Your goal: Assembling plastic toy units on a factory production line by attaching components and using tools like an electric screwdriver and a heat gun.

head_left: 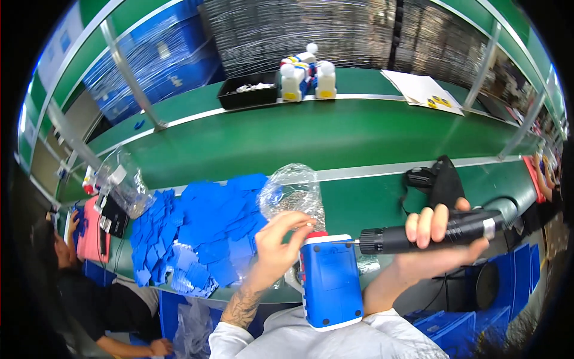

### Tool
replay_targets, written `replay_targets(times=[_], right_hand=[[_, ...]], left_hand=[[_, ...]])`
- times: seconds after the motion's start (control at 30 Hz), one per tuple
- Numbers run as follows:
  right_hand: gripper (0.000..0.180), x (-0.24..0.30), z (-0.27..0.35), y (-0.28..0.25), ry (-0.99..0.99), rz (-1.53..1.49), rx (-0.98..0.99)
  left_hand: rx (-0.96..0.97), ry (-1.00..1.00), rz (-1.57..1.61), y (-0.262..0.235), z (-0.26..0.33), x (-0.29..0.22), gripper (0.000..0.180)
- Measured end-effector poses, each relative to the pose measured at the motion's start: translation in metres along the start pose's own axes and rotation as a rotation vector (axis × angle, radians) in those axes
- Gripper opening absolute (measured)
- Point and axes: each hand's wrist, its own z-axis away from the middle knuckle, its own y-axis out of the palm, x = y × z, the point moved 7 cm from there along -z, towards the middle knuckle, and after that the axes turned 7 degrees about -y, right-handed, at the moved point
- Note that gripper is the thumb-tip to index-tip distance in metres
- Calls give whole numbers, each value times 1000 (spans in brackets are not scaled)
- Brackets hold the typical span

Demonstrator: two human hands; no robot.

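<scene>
My right hand (445, 236) wraps round a black electric screwdriver (388, 239), held level with its bit pointing left. The bit reaches over the top end of a blue box-shaped device (332, 281) with white edges, a red part at its top and dark round feet. That device rests close against my body, its blue face up. At its upper left corner my left hand (278, 242) is closed in a pinch; a tiny pale thing shows at the fingertips, too small to name. Just beyond lies a clear plastic bag (293, 194) of small metal pieces.
Blue flat pieces (218, 206) cover the bench left of centre. A black tray (248, 90) and white bottle-like units (325, 81) stand on the far shelf, with white sheets (418, 90) rightward. A black pouch (445, 182) lies right. Another person (101, 293) sits at left.
</scene>
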Motion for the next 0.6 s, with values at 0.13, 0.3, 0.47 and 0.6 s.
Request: replay_targets(times=[0.13,0.3,0.47,0.6], right_hand=[[60,-1,9,33,-196,173,43],[64,-2,18,53,-231,216,100],[67,-2,21,60,-246,234,117],[68,2,20,62,-276,227,125]], left_hand=[[-24,123,-5,0,4,-23,18],[-22,160,4,-3,11,-36,22],[-16,184,0,-4,15,-41,25],[-18,187,-2,-3,15,-41,24]])
